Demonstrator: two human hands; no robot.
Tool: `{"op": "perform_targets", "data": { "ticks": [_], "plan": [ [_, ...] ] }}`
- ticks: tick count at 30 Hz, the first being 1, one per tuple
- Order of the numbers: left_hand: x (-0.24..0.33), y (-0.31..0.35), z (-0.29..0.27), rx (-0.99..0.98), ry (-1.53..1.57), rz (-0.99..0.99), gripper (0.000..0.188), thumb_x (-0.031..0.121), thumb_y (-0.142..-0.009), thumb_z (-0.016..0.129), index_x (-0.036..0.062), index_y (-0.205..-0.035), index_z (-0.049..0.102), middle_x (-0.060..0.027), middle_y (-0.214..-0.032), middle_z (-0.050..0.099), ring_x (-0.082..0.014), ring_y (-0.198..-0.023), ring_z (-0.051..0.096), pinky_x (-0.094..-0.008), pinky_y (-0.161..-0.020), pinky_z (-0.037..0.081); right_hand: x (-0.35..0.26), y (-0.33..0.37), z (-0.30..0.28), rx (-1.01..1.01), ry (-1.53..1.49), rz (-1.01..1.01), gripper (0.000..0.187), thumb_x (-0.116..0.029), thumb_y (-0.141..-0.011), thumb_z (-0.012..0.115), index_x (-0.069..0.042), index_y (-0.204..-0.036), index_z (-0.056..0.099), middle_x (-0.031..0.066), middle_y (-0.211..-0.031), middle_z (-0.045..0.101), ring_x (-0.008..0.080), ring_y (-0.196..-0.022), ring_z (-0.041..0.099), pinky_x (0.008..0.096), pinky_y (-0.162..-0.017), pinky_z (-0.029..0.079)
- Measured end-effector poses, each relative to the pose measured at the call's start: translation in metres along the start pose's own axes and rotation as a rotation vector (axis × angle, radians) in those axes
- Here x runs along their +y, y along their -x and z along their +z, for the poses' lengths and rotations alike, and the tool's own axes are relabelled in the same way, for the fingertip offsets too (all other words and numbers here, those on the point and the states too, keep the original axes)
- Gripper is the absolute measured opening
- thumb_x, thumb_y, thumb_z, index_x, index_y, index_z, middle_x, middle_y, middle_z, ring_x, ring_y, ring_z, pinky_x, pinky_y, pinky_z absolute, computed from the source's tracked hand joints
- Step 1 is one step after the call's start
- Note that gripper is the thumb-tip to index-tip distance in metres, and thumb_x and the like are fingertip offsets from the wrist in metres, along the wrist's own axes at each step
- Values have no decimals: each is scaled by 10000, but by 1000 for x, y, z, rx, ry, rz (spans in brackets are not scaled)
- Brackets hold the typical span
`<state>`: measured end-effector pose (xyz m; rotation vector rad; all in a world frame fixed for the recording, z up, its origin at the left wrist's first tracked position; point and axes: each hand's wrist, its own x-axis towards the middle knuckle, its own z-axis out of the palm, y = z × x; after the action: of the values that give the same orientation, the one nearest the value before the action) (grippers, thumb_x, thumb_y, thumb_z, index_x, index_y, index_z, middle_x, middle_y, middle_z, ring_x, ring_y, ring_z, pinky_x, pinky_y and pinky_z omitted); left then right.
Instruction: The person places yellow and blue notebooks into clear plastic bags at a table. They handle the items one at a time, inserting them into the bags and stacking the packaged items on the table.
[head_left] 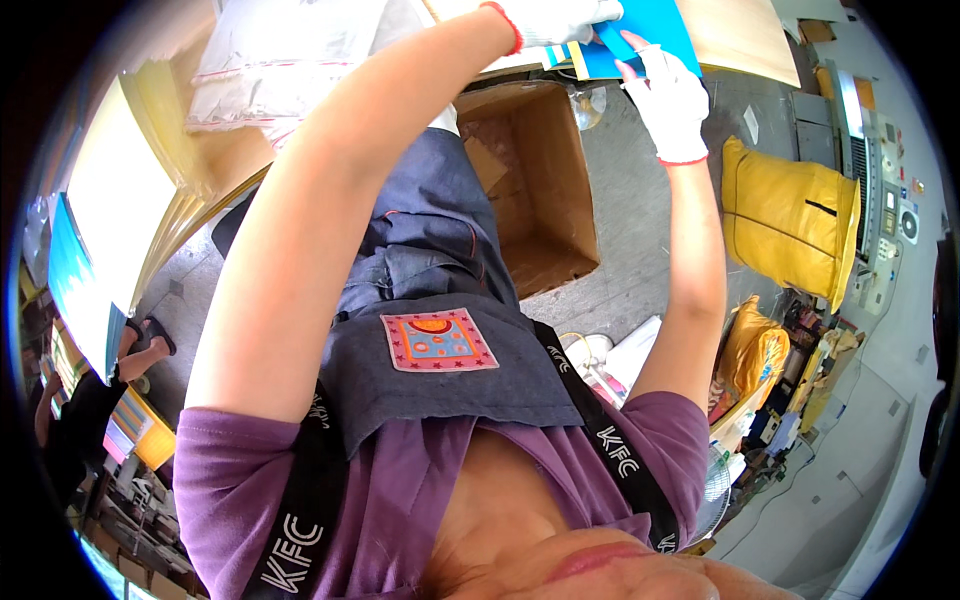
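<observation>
A bright blue sheet (pixel 662 28) lies at the table's edge at the top of the view, partly lifted or folded on its left side. My left hand (pixel 572 20), in a white glove with a red cuff, is closed at the sheet's left edge; its fingertips are partly cut off by the frame. My right hand (pixel 668 98), in a similar white glove with bare fingertips, grips the sheet's near part between thumb and finger. Yellow, white and blue sheet edges (pixel 566 58) show beneath my left hand.
An open cardboard box (pixel 560 190) stands on the floor below the table (pixel 745 40). Clear plastic bags (pixel 270 65) are stacked at the upper left. A yellow sack (pixel 785 215) stands right of my right arm. Another person (pixel 85 425) is at far left.
</observation>
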<state>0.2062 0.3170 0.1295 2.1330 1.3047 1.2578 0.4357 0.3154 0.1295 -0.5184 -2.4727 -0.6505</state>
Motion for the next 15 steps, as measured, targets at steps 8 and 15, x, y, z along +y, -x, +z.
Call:
{"op": "perform_targets", "data": {
  "ticks": [8, 15],
  "plan": [
    [-18, -23, -7, -13, -381, 297, 169, 275, -876, 645, 125, -945, 614, -137, -851, 617, -310, -810, 615, -420, -725, 491, 1, 37, 21, -38, -489, 144, 242, -213, -776, 796, -126, -998, 759, 26, -1070, 732, 209, -998, 672, 309, -838, 534],
    [-13, -17, -11, -45, -354, 253, 154, 215, -844, 622, 113, -959, 611, -152, -849, 615, -333, -815, 617, -435, -743, 493, 24, 32, 40, -160, -492, 21, 302, -172, -748, 818, -134, -1042, 759, 32, -1108, 710, 213, -1029, 653, 327, -900, 511]
  ]
}}
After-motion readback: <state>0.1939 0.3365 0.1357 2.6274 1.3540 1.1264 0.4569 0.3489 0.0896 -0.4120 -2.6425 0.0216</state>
